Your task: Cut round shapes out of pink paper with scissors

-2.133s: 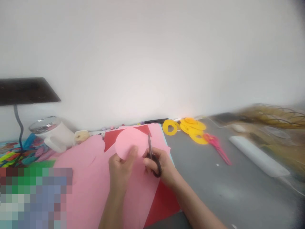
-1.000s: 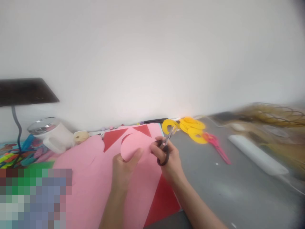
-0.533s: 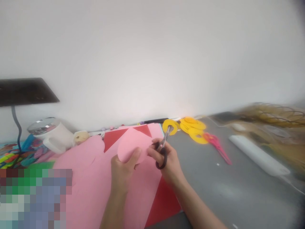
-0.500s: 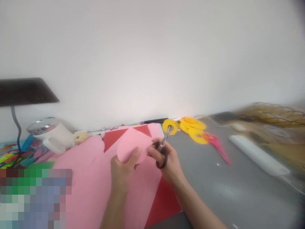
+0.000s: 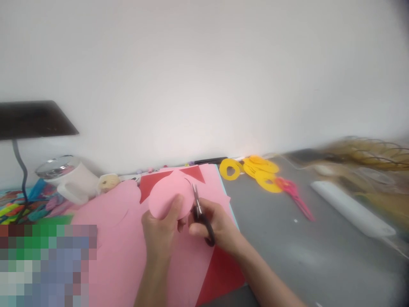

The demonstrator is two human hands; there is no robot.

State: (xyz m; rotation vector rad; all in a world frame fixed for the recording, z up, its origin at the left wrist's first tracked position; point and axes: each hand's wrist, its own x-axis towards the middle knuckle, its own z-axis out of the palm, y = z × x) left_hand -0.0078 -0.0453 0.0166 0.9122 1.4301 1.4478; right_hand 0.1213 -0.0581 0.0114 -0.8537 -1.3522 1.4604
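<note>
A round pink paper disc (image 5: 168, 192) is pinched in my left hand (image 5: 162, 226), thumb on top and the other fingers mostly hidden beneath. My right hand (image 5: 217, 224) grips black-handled scissors (image 5: 203, 217), fingers wrapped about the handles. The blades point away from me and lie along the disc's right edge, slightly apart, with a thin curl of paper beside their tips. Under both hands spread large pink paper sheets (image 5: 118, 256), with red paper (image 5: 223, 273) showing beneath them.
Yellow paper rings (image 5: 230, 169) and pink scissors (image 5: 297, 200) lie right of the sheets on the grey table (image 5: 287, 256). Farther right is a white bar-shaped object (image 5: 353, 209). A white mug (image 5: 76, 181) stands at the back left, below a dark panel (image 5: 35, 120).
The scissors have come down and left from over a yellow ring to the disc's right edge, turning more upright. My left hand and the disc have shifted slightly left.
</note>
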